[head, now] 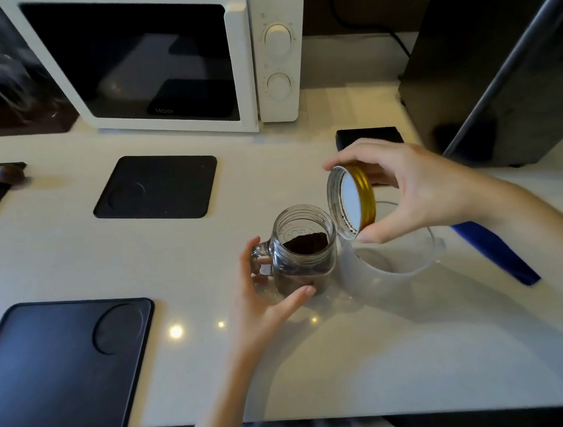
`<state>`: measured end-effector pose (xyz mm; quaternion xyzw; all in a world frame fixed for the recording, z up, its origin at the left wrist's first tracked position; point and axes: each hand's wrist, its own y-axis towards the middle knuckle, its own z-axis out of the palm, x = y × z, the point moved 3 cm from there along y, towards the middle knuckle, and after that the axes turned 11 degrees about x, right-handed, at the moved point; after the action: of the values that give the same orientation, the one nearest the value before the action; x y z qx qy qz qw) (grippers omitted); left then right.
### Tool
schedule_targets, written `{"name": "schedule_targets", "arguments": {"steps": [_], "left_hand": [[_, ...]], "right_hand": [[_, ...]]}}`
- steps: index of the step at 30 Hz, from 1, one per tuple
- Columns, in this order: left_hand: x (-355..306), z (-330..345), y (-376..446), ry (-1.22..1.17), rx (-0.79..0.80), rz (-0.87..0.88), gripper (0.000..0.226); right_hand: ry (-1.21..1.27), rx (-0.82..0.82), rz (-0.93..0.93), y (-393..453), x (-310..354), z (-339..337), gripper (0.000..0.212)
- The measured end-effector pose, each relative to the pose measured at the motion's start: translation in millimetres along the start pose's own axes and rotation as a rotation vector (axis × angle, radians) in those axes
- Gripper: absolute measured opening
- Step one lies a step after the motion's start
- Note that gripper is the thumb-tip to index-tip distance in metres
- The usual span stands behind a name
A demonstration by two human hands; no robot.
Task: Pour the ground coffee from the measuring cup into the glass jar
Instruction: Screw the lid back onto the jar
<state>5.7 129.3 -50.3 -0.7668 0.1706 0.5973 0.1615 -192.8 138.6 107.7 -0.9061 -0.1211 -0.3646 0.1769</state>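
A glass jar (306,249) with a handle stands upright on the white counter, dark ground coffee inside it. My left hand (268,300) cups the jar's near side, thumb by the handle, fingers on the glass. My right hand (418,186) holds a gold lid (353,201) on edge just right of and above the jar mouth, its white inner face turned toward the jar. A clear plastic measuring cup (397,253) with a blue handle (497,254) sits right of the jar, below my right hand; it looks empty.
A white microwave (168,55) stands at the back. Black mats lie at the counter's middle (157,187) and front left (57,365). A dark appliance (498,54) fills the back right, a small black box (369,136) beside it. The counter's front edge runs along the bottom.
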Motion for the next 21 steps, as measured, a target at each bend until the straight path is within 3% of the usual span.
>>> {"name": "schedule_targets", "arguments": {"steps": [12, 21], "left_hand": [[6, 0, 0, 0.028, -0.021, 0.0, 0.09], [8, 0, 1, 0.047, 0.011, 0.03, 0.088]], "right_hand": [[0.083, 0.016, -0.054, 9, 14, -8, 0.083], [-0.153, 0.15, -0.052, 33, 29, 24, 0.07]]}}
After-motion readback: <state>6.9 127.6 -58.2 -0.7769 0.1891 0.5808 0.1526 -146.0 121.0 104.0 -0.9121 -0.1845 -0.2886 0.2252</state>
